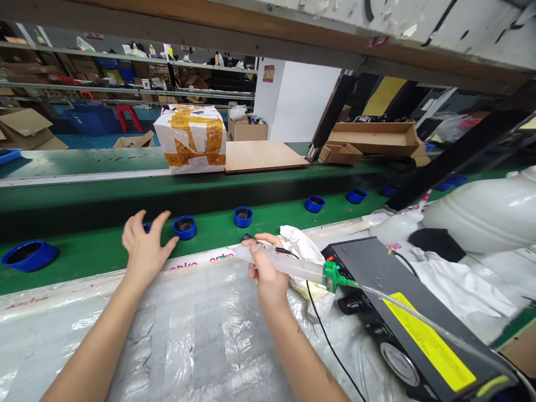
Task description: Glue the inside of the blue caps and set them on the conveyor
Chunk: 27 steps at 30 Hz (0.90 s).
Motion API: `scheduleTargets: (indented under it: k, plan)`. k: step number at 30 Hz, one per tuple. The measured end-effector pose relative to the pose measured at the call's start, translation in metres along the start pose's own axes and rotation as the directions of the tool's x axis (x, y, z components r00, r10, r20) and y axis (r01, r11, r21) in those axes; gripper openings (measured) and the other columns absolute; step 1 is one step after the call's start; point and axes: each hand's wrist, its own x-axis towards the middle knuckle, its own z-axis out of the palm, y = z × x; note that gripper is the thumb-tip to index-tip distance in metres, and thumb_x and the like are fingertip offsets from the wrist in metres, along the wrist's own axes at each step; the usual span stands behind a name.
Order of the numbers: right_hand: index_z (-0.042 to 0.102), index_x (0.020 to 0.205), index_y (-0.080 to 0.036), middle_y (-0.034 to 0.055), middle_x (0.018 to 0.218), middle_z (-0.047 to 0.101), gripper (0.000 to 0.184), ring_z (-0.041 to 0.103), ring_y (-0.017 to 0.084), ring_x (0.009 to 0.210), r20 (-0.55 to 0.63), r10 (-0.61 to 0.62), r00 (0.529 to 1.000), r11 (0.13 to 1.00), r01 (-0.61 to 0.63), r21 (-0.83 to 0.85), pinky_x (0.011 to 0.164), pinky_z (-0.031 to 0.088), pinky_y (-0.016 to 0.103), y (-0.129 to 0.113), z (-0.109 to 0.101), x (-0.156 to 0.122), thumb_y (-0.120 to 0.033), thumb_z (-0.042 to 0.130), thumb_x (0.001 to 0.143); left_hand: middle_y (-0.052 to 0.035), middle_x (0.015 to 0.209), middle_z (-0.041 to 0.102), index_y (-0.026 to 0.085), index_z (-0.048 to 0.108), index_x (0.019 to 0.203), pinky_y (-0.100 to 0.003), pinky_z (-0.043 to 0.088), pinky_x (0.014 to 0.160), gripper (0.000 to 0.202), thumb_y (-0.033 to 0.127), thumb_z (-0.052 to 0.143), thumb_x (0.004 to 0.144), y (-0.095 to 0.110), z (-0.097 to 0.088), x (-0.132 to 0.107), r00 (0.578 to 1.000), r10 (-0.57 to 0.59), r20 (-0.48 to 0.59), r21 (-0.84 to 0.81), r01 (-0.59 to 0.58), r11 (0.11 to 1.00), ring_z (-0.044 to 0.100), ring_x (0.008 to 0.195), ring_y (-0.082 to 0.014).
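On the green belt (215, 223) in the head view, the left hand (144, 245) is at one blue cup (146, 228), while the right hand (268, 262) holds a syringe (301, 268).
The left fingers are spread wide around that mostly hidden cup, gripping nothing that shows; whether they touch it I cannot tell. The right hand is closed round the syringe, whose tip points left, apart from the visible cups; work on this cup therefore looks barely begun. Other blue cups (185, 228) stand spaced along the belt, with no visible sign of which are finished and which remain. Those nearby are round, glossy blue outside, black inside, open side up. The syringe's barrel is cloudy, its back end capped by a green fitting (332, 276).
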Motion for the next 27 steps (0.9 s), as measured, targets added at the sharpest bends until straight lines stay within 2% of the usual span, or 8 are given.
scheduleTargets:
  k: [4,8,11,13,17,20,23,27]
  plan:
    - [0.059,0.099,-0.022,0.0039,0.093,0.078,0.024,0.047,0.008,0.042,0.005,0.009,1.0,1.0,-0.009,-0.007,0.041,0.037,0.024,0.0,0.001,-0.001,-0.037,0.069,0.084,-0.0156,0.144,0.043,0.024,0.072,0.094,-0.07,0.029,0.116,0.01,0.03,0.065,0.089,0.015,0.011,-0.003,0.993,0.097,0.069,-0.079,-0.091,0.993,0.026,0.148,-0.0478]
    - [0.059,0.099,-0.022,0.0033,0.091,0.077,0.024,0.048,0.007,0.041,0.017,0.0,1.0,1.0,0.0,0.005,0.04,0.037,0.023,0.0,0.002,-0.002,-0.036,0.07,0.083,-0.0117,0.137,0.051,0.021,0.058,0.072,-0.052,0.043,0.113,0.024,0.037,0.065,0.088,0.026,0.008,-0.01,0.954,0.215,0.21,-0.358,-0.13,0.925,0.05,0.133,-0.0349]
    - [0.059,0.099,-0.022,0.0028,0.089,0.077,0.024,0.047,0.007,0.04,0.027,-0.012,1.0,1.0,0.012,0.005,0.039,0.036,0.022,0.0,0.002,-0.001,-0.035,0.071,0.082,-0.0101,0.131,0.056,0.022,0.056,0.079,-0.041,0.05,0.105,0.02,0.037,0.063,0.089,0.044,0.003,-0.019,0.902,0.319,0.29,-0.525,-0.129,0.841,0.059,0.124,-0.0275]
    - [0.058,0.097,-0.023,0.0021,0.087,0.077,0.023,0.046,0.007,0.038,0.053,-0.019,0.998,1.0,0.019,-0.013,0.039,0.036,0.022,-0.001,0.001,0.0,-0.035,0.07,0.082,-0.0095,0.127,0.06,0.023,0.058,0.096,-0.04,0.051,0.103,0.016,0.032,0.066,0.087,0.057,0.003,-0.026,0.884,0.365,0.291,-0.583,-0.138,0.801,0.061,0.12,-0.0259]
    - [0.057,0.089,-0.023,0.0019,0.085,0.078,0.018,0.043,0.007,0.036,0.151,-0.025,0.988,0.995,0.039,-0.09,0.037,0.035,0.023,0.001,-0.002,0.002,-0.034,0.068,0.082,-0.0086,0.129,0.062,0.025,0.049,0.129,-0.043,0.051,0.104,0.052,0.023,0.067,0.08,0.069,0.01,-0.034,0.892,0.334,0.303,-0.591,-0.1,0.8,0.063,0.12,-0.0269]
    - [0.059,0.088,-0.022,0.0029,0.085,0.078,0.014,0.053,0.01,0.044,0.171,-0.095,0.981,0.976,0.125,-0.179,0.042,0.04,0.024,0.003,-0.003,0.002,-0.031,0.068,0.082,-0.0092,0.132,0.058,0.025,0.05,0.13,-0.045,0.049,0.109,0.054,0.017,0.064,0.078,0.068,0.012,-0.036,0.888,0.35,0.297,-0.612,-0.105,0.784,0.059,0.126,-0.0287]
    - [0.062,0.088,-0.023,0.0034,0.085,0.078,0.01,0.069,0.019,0.067,0.168,-0.172,0.971,0.941,0.212,-0.263,0.057,0.051,0.028,0.004,-0.003,0.001,-0.028,0.068,0.083,-0.0083,0.129,0.056,0.025,0.054,0.122,-0.043,0.048,0.109,0.048,0.013,0.062,0.076,0.067,0.01,-0.036,0.869,0.389,0.304,-0.638,-0.117,0.761,0.057,0.126,-0.0279]
    - [0.063,0.087,-0.023,0.0027,0.084,0.077,0.005,0.073,0.022,0.079,0.191,-0.212,0.958,0.906,0.266,-0.329,0.073,0.056,0.035,0.005,-0.004,0.002,-0.025,0.067,0.085,-0.0078,0.128,0.053,0.024,0.052,0.121,-0.041,0.047,0.109,0.051,0.009,0.06,0.074,0.069,0.007,-0.035,0.855,0.406,0.323,-0.649,-0.112,0.752,0.056,0.126,-0.0266]
